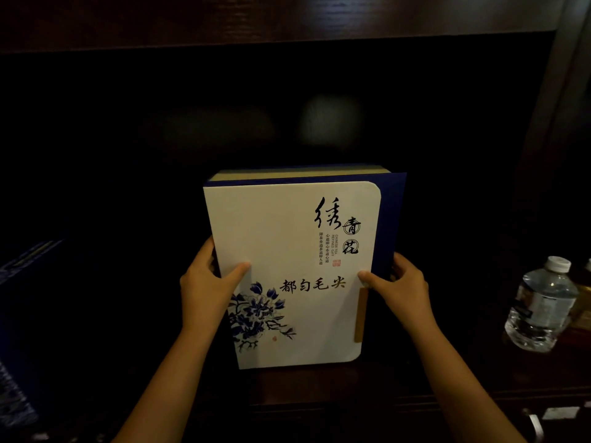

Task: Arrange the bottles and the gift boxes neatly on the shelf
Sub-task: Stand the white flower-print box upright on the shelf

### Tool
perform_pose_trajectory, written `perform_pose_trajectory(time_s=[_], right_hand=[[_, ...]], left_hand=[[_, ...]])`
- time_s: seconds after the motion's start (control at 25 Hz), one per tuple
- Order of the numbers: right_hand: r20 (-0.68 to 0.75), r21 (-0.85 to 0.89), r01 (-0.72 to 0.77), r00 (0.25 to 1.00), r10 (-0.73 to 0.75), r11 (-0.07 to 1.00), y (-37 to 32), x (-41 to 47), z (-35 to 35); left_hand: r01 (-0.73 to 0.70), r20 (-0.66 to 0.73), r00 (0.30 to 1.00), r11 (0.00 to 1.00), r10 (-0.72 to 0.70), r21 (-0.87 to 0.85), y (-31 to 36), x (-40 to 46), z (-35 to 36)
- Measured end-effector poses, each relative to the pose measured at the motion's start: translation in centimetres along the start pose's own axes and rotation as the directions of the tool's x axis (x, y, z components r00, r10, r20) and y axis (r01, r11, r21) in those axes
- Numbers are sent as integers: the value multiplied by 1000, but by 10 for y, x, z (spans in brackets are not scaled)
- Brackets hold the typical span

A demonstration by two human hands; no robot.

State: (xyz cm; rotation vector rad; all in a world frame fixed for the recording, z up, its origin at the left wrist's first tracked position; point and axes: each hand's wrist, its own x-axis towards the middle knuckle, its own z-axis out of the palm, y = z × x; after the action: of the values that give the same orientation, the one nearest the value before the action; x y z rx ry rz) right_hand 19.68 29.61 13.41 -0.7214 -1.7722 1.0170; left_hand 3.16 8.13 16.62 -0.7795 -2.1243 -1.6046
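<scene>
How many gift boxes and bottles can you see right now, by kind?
Gift boxes: 2, the white box held by both hands and a dark blue box at the left edge.
Bottles: 1 clear water bottle.
Total: 3

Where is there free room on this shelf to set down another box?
Bare shelf lies left of the white gift box, between the left hand and the dark blue box. The right is crowded: the water bottle stands beyond the right hand.
</scene>
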Motion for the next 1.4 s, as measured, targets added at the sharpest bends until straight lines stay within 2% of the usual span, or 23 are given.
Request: perform_pose_trajectory(time_s=[0.24, 0.48, 0.76, 0.92, 1.08, 1.24, 1.4], right_hand=[[35, 16, 25, 999, -26, 1000, 3, -5, -2], [56, -41, -8, 998, 10, 999, 13, -10, 5], [38, -43, -81, 996, 82, 996, 15, -9, 4], [-25, -18, -26, 999, 25, 1000, 8, -24, 4], [-144, -116, 33, 988, -50, 993, -15, -43, 21], [-61, -81, 154, 985, -159, 985, -59, -88, 69], [172, 37, 303, 937, -304, 952, -118, -134, 138]], left_hand=[[11, 1, 1000, 1000, -11, 1, 1, -3, 0], [106, 2, 994, 994, -106, 19, 5, -16, 3], [174, 159, 971, 984, -178, 36, 5, -10, -22], [154, 292, 941, 985, -171, 80, -9, -7, -62], [130, 351, 924, 988, -151, 83, -25, 2, -110], [63, 450, 891, 998, -60, 10, -48, 19, -152], [0, 531, 847, 1000, 15, -28, -75, 50, -194]])
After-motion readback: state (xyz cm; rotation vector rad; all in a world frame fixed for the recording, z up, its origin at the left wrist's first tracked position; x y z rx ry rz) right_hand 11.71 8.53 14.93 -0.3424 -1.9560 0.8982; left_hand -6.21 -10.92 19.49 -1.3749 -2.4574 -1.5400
